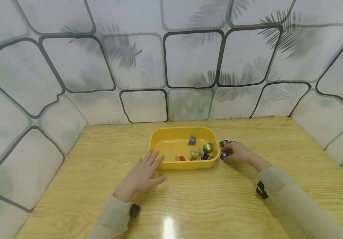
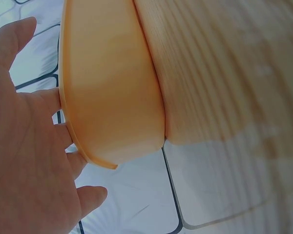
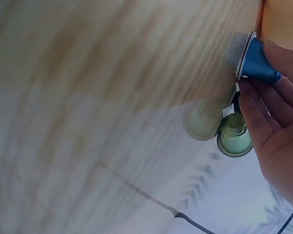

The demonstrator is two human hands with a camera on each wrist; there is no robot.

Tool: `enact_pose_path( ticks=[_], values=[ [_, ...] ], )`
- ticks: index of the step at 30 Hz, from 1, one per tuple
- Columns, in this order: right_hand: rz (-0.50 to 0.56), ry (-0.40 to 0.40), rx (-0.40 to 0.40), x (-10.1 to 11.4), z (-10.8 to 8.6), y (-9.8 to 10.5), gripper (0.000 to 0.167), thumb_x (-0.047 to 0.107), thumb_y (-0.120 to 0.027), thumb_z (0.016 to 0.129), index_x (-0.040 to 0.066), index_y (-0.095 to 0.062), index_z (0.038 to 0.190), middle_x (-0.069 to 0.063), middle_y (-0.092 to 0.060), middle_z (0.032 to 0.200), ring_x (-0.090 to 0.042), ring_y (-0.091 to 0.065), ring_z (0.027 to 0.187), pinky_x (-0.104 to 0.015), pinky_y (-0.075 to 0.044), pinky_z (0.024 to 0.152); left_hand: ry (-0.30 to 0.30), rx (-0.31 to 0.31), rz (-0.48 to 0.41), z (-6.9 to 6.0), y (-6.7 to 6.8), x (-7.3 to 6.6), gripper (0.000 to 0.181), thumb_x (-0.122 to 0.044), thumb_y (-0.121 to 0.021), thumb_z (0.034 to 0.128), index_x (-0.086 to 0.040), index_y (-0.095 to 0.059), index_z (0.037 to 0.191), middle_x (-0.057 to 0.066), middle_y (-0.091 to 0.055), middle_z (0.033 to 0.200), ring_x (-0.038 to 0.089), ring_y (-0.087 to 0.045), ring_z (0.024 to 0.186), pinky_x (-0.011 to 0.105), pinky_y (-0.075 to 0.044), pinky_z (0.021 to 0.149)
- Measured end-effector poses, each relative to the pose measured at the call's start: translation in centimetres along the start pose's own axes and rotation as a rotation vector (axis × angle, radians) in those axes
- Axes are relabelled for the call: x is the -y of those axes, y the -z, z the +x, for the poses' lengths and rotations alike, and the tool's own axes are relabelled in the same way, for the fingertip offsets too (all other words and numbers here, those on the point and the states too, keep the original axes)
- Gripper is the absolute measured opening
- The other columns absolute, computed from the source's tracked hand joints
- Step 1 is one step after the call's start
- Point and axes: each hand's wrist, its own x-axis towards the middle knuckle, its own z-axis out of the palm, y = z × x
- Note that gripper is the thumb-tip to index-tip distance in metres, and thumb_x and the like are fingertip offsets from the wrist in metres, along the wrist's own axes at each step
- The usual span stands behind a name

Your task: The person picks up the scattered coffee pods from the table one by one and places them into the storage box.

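Observation:
A yellow tray [image 1: 171, 165] holds several coffee capsules, among them a blue one [image 1: 192, 140], a red one [image 1: 180, 158] and a pale green one [image 1: 193, 154]. My left hand [image 1: 139, 176] has its fingers spread at the tray's near left corner; in the left wrist view the fingertips meet the rim. Just right of the tray, my right hand [image 1: 241, 153] pinches a blue coffee capsule [image 3: 259, 61] between thumb and fingers. Close behind that hand are a dark capsule [image 1: 223, 143] and a green capsule [image 3: 235, 136], partly hidden by the fingers in the head view.
The tray stands on a light wooden table [image 1: 189, 199]. A white wall covering [image 1: 192, 59] with dark outlines and leaf prints rises behind the table and along both sides. Black straps [image 1: 261, 190] show at both wrists.

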Motion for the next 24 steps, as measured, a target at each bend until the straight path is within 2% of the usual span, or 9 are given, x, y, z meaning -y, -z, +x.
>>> enact_pose_path(
  ticks=[8, 16, 24],
  values=[
    [0.012, 0.002, -0.011, 0.2, -0.1, 0.4, 0.025, 0.009, -0.067, 0.076, -0.003, -0.061, 0.098, -0.006, -0.06, 0.084, -0.018, -0.052, 0.075, -0.033, -0.044, 0.065, 0.006, 0.003, -0.004, 0.0, -0.1, 0.0, 0.071, -0.052, -0.044, 0.0868, -0.013, -0.022, 0.142, 0.011, -0.011, 0.146, 0.027, 0.004, 0.132, 0.054, -0.013, 0.1],
    [0.045, 0.011, -0.097, 0.8, -0.6, 2.1, 0.027, 0.011, -0.068, 0.077, -0.003, -0.06, 0.099, -0.016, -0.061, 0.095, -0.033, -0.056, 0.091, -0.043, -0.046, 0.078, 0.016, 0.005, -0.002, 0.2, -0.2, 0.0, 0.07, -0.05, -0.046, 0.0869, -0.013, -0.022, 0.142, 0.01, -0.011, 0.147, 0.027, 0.005, 0.132, 0.053, -0.012, 0.101],
    [0.054, -0.019, -0.128, 1.1, -0.7, 3.7, 0.03, 0.014, -0.066, 0.08, -0.003, -0.059, 0.104, -0.017, -0.06, 0.1, -0.035, -0.054, 0.096, -0.047, -0.042, 0.082, 0.026, 0.01, 0.002, 0.2, -0.3, 0.1, 0.071, -0.051, -0.046, 0.0865, -0.015, -0.021, 0.142, 0.009, -0.01, 0.147, 0.026, 0.005, 0.133, 0.052, -0.011, 0.101]
  ],
)
